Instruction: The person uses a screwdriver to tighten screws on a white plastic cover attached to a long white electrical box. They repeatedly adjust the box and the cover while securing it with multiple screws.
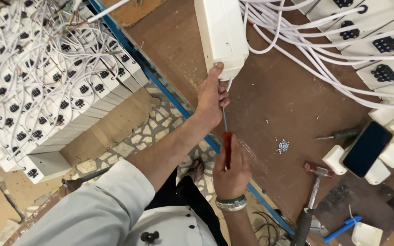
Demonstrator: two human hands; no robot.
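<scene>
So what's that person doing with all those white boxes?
The person is driving a red-handled screwdriver into the end of a long white socket box. The right hand grips the handle, while the left hand steadies the tip at the box. Loose screws lie on the brown table, with a hammer and a phone nearby. Many more socket boxes are stacked at the left.

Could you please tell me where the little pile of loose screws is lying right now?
In the head view, the loose screws lie on the brown tabletop, right of the red-handled screwdriver and left of the dark phone.
</scene>
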